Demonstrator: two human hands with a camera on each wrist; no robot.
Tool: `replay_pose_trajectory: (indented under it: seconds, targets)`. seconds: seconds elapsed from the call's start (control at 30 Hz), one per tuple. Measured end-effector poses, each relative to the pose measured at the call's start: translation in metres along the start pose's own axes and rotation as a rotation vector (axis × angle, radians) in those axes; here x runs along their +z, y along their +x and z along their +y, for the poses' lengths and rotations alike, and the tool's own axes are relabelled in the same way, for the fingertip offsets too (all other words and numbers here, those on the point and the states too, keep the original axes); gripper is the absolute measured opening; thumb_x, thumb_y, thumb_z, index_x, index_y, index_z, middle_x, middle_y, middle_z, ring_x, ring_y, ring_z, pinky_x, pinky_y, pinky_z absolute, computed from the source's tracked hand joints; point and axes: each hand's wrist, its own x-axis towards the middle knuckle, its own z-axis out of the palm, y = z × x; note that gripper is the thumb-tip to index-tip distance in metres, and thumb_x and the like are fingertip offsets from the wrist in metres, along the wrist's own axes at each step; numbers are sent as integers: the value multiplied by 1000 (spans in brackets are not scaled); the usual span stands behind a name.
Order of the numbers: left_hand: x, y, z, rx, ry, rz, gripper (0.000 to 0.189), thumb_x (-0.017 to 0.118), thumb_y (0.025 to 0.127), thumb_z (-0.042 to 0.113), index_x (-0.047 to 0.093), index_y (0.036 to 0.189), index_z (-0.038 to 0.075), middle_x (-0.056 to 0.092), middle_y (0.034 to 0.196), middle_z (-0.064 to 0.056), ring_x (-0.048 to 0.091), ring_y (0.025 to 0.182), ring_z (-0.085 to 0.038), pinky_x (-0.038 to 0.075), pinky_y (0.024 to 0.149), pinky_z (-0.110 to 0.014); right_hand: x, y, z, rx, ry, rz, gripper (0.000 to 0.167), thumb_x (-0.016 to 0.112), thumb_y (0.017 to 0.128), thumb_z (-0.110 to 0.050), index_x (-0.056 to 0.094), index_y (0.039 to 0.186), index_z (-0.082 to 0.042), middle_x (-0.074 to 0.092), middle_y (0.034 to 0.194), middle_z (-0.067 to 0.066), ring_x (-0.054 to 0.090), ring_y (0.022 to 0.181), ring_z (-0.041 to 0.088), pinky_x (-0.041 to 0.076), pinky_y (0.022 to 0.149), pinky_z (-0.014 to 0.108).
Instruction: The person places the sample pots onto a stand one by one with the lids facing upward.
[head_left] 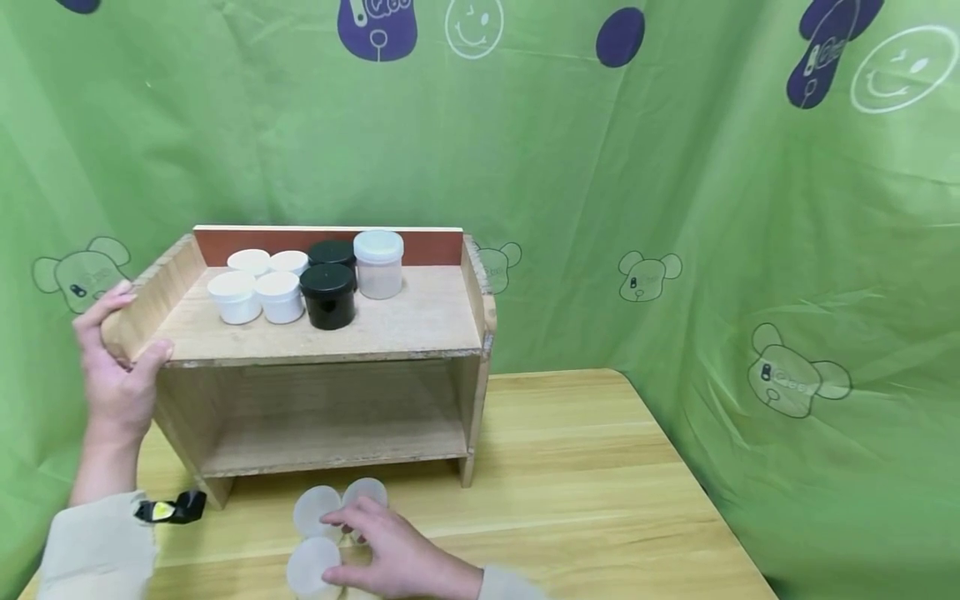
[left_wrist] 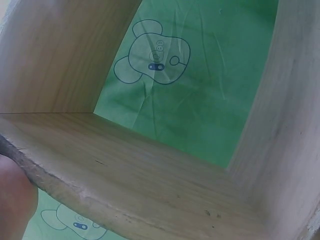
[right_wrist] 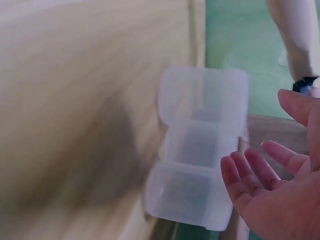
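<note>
A two-tier wooden shelf stands on the table, and my left hand grips the front end of its left side panel. The thumb lies at the upper board's front edge. In the left wrist view the shelf's boards fill much of the picture. In front of the shelf stand frosted, translucent lidded jars, three of them showing in a row in the right wrist view. My right hand hovers at their lids with fingers loosely bent and spread, hiding part of them. No jar is between its fingers.
On the upper board sit several white jars, two black jars and one taller translucent jar. The lower board lies beneath. The wooden table extends right, and a green printed curtain encloses the back and sides.
</note>
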Motion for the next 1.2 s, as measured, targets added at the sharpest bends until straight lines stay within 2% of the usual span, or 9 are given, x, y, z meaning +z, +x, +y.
replay_pose_trajectory:
  seconds: [0.2, 0.33, 0.5, 0.67, 0.8, 0.93, 1.07, 1.2]
  targets:
    - [0, 0, -2, 9, -1, -4, 63, 62, 79, -7, 42, 139, -2, 42, 159, -2, 49, 128, -15, 46, 97, -20, 13, 2, 4, -25, -32, -29, 61, 77, 91, -41, 57, 145, -21, 60, 126, -7, 56, 112, 0, 45, 86, 12]
    - [0, 0, -2, 15, -18, -5, 64, 63, 79, -7, 42, 139, -2, 42, 159, -3, 48, 130, -16, 46, 101, -20, 17, 4, 5, -38, -70, -33, 63, 79, 89, -42, 58, 145, -21, 59, 127, -8, 54, 109, -2, 43, 85, 10]
    - [0, 0, -3, 30, -23, -4, 65, 64, 79, -7, 41, 140, -4, 43, 158, -4, 48, 132, -16, 46, 103, -20, 22, 7, 2, -53, -134, -30, 66, 82, 86, -41, 58, 144, -19, 61, 130, -4, 56, 115, -1, 47, 92, 13]
    - [0, 0, -3, 21, -52, -4, 63, 63, 79, -7, 43, 138, -2, 42, 158, -5, 49, 129, -16, 47, 98, -19, 28, 9, 1, -91, -213, -11, 65, 83, 85, -41, 60, 141, -17, 62, 133, -1, 58, 121, 3, 48, 98, 14]
    - [1, -1, -3, 23, -64, -4, 64, 63, 78, -8, 43, 139, -3, 42, 158, -5, 49, 128, -16, 48, 96, -18, 30, 11, 2, -92, -216, -15, 63, 82, 86, -42, 60, 140, -16, 61, 135, -1, 59, 123, 4, 49, 99, 15]
    - [1, -1, -4, 33, -70, -8, 65, 63, 78, -8, 42, 139, -3, 43, 158, -4, 49, 131, -16, 47, 98, -17, 28, 10, 1, -76, -195, -32, 63, 82, 87, -42, 60, 139, -16, 61, 136, -1, 59, 123, 5, 50, 100, 17]
    - [1, 0, -5, 33, -84, -9, 65, 63, 78, -9, 42, 139, -3, 43, 158, -5, 48, 131, -16, 47, 99, -17, 24, 10, -1, -70, -184, -38, 63, 83, 86, -41, 60, 139, -16, 61, 133, -2, 58, 116, 0, 49, 92, 13]
    - [0, 0, -5, 27, -89, -9, 65, 64, 78, -9, 42, 139, -3, 42, 159, -7, 48, 132, -16, 47, 99, -17, 20, 10, -3, -60, -156, -15, 63, 84, 85, -41, 60, 138, -17, 62, 129, -2, 54, 101, -5, 44, 81, 7]
